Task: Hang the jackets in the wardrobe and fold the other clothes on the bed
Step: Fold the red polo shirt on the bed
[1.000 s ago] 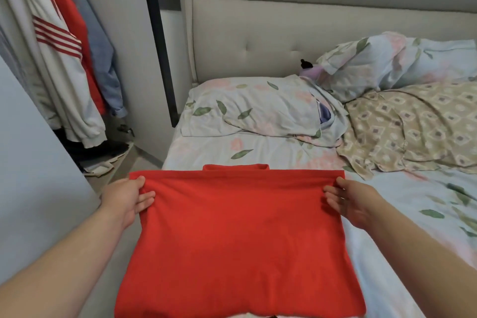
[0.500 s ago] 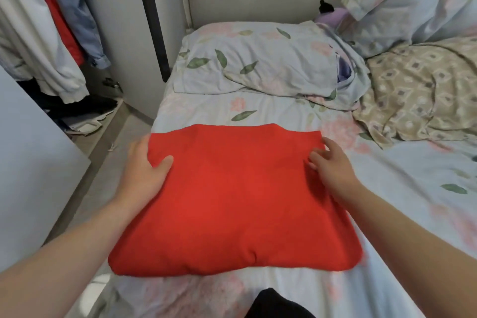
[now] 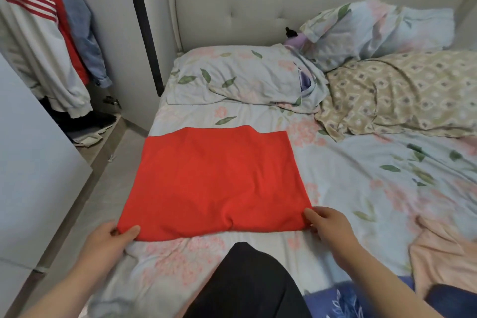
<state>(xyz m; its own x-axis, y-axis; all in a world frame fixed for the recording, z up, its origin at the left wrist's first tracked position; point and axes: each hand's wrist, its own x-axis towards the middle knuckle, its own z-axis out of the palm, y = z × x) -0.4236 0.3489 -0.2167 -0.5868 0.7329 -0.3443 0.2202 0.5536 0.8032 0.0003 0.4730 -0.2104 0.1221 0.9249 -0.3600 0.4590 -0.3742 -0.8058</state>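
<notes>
Both near corners of the limp, light folded red garment [image 3: 214, 181] are pinched, left hand [image 3: 108, 242] on one, right hand [image 3: 327, 224] on the other, likely the best holds.

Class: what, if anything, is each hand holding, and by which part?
The folded red garment: the left hand pinches its near left corner, the right hand its near right corner.

Bare sheet [image 3: 361, 175] centre right, free passage beside red garment [image 3: 214, 181], pillow [image 3: 245, 77] upper centre and beige blanket [image 3: 400, 95] upper right block far side, black fabric [image 3: 247, 284] bottom centre and peach cloth [image 3: 444, 261] lower right crowd near edge, narrow floor strip [image 3: 103, 175] left, bounded by white panel [image 3: 33, 150].
</notes>
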